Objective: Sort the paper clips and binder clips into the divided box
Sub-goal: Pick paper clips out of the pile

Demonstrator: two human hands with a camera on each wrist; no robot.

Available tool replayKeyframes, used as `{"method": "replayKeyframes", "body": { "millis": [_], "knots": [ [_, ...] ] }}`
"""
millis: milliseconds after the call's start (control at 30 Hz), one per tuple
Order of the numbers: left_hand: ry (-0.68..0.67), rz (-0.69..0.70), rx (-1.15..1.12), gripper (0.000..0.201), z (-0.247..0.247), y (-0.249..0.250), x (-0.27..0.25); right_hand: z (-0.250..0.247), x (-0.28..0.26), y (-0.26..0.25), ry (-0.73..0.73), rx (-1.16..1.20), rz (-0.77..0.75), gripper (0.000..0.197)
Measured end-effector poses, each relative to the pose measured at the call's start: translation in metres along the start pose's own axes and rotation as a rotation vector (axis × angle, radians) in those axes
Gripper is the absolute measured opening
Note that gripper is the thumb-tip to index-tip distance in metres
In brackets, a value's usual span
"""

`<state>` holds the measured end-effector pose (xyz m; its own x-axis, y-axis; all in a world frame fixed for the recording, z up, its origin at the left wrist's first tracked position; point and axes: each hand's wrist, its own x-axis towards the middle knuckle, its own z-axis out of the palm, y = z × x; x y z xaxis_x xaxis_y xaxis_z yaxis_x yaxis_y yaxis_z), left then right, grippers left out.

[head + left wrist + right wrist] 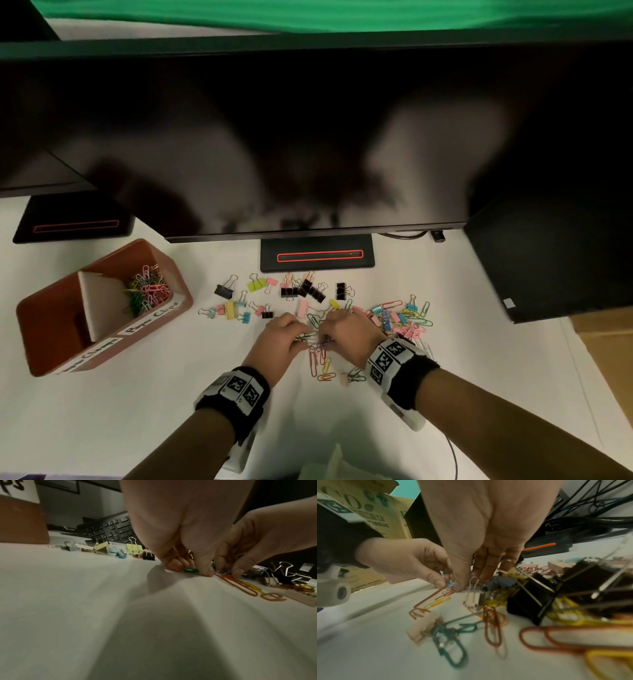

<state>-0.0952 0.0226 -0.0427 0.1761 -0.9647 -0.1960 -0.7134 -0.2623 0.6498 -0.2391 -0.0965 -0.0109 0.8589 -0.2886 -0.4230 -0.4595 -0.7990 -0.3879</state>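
The brown divided box (44, 329) stands at the left; its far compartment holds several colored paper clips (147, 291). Binder clips (301, 291) lie scattered in front of the monitor stand. A pile of paper clips (404, 318) lies to the right. Both hands meet low over the white table between them. My left hand (294, 339) (190, 569) pinches green paper clips (191, 570) against the table. My right hand (334, 337) (471, 582) pinches blue and pink paper clips (223, 572) right beside it. Orange and yellow paper clips (435, 599) trail from the fingertips.
A large dark monitor (308, 137) overhangs the back of the table, its stand (317, 255) just behind the binder clips. A black case (548, 257) blocks the right side. A keyboard (111, 530), a tissue carton (368, 513) and cables (590, 507) show in the wrist views.
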Motion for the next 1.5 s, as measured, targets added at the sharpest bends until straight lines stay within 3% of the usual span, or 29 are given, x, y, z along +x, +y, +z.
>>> {"method": "replayKeyframes", "body": {
  "millis": [133, 400, 533, 700, 800, 900, 1033, 1167, 1333, 1433, 1500],
  "knots": [
    [-0.009, -0.056, 0.014, 0.009, 0.002, 0.000, 0.005, -0.001, 0.004, 0.000, -0.038, -0.006, 0.009, 0.021],
    [-0.039, -0.026, 0.196, 0.007, 0.002, 0.002, 0.010, 0.001, 0.004, 0.003, -0.070, 0.023, 0.043, 0.018],
    [-0.060, 0.017, 0.319, 0.027, 0.003, -0.002, 0.006, 0.001, 0.005, 0.000, -0.111, -0.011, 0.063, 0.023],
    [-0.037, 0.067, 0.292, 0.028, -0.007, -0.006, 0.001, -0.004, 0.003, 0.000, -0.082, 0.017, 0.068, 0.021],
    [0.034, -0.029, 0.094, 0.006, -0.026, -0.010, -0.005, -0.018, 0.003, -0.009, 0.026, 0.118, 0.059, 0.021],
    [0.163, -0.093, -0.063, 0.005, -0.066, -0.018, -0.018, -0.042, 0.014, -0.032, 0.147, 0.207, -0.010, 0.020],
    [0.401, -0.173, -0.068, 0.005, -0.141, -0.045, -0.037, -0.079, 0.058, -0.089, 0.258, 0.299, -0.113, 0.017],
    [0.553, -0.396, -0.047, 0.007, -0.201, -0.090, -0.045, -0.103, 0.126, -0.161, 0.316, 0.345, -0.189, 0.016],
    [0.391, -0.621, -0.073, 0.010, -0.225, -0.129, -0.040, -0.096, 0.198, -0.215, 0.214, 0.324, -0.083, 0.023],
    [0.270, -0.579, -0.040, 0.019, -0.226, -0.131, -0.042, -0.086, 0.204, -0.221, 0.141, 0.298, -0.068, 0.037],
    [0.255, -0.509, -0.044, 0.027, -0.226, -0.124, -0.044, -0.083, 0.191, -0.214, 0.208, 0.326, -0.121, 0.039]
  ]
}}
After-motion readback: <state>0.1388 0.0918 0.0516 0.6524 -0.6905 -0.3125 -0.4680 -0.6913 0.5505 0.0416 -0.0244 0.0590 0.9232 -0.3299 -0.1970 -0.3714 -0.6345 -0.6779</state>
